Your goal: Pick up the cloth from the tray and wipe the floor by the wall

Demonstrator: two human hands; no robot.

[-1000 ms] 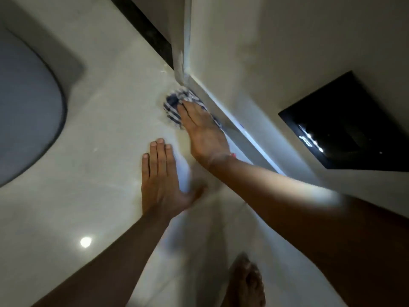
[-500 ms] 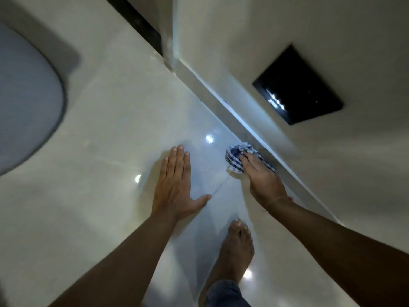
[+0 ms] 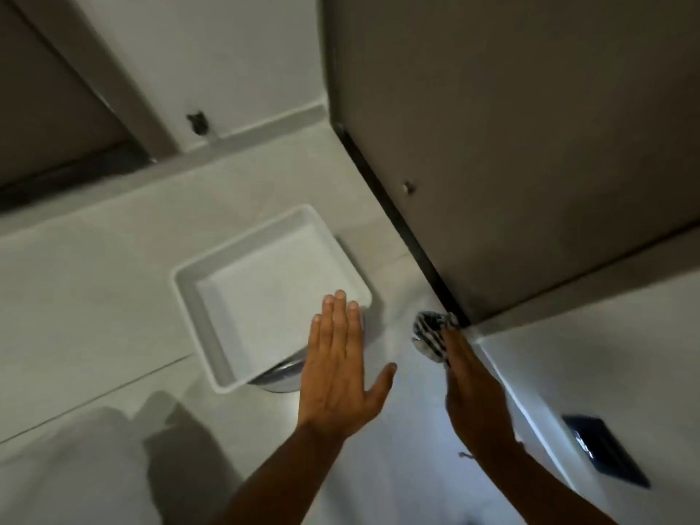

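Observation:
A crumpled blue-and-white striped cloth (image 3: 432,331) lies on the pale tiled floor (image 3: 94,297) at the foot of the wall corner. My right hand (image 3: 473,388) presses down on the cloth with fingers flat, and covers its near part. My left hand (image 3: 341,369) is spread flat with fingers apart, its fingertips over the near right corner of the white tray (image 3: 193,293). The tray holds nothing that I can see. The white wall (image 3: 606,373) runs along the right, with a skirting strip at its base.
A grey door or panel (image 3: 530,145) with a dark bottom edge meets the floor just beyond the cloth. A shiny metal object (image 3: 280,378) pokes out from under the tray's near edge. A black wall plate (image 3: 602,449) sits low on the right wall.
My view has swung forward along the wall, so the tray and the door have come into sight. My right hand has slid the cloth along the skirting up to the corner.

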